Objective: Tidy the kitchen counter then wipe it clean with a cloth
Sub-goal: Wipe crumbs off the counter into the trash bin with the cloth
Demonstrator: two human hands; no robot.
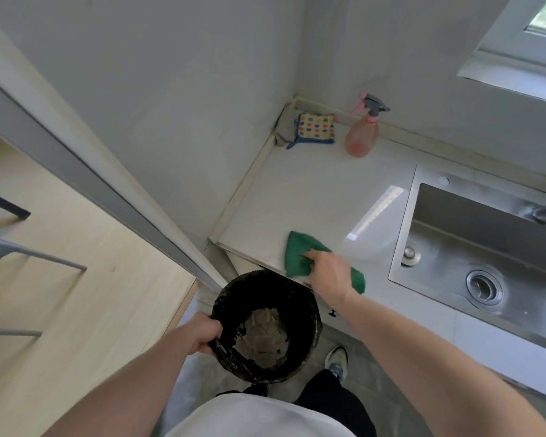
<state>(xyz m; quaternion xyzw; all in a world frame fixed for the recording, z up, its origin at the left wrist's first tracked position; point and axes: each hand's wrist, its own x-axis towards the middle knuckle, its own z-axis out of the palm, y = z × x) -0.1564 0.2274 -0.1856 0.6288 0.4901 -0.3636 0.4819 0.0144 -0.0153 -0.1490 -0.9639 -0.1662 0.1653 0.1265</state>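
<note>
Cloth (300, 257) on counter (312, 190) edge; bin (265, 326) below, sink (486, 247) right.

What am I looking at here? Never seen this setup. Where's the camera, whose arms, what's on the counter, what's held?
No machine: one wide-angle camera worn on a person's head, looking down at their own arms. The left hand grips the rim of a black bin held below the counter edge. The right hand presses a green cloth at that edge. Farther back sit a dotted sponge and a pink spray bottle. A steel sink lies to the right.
</note>
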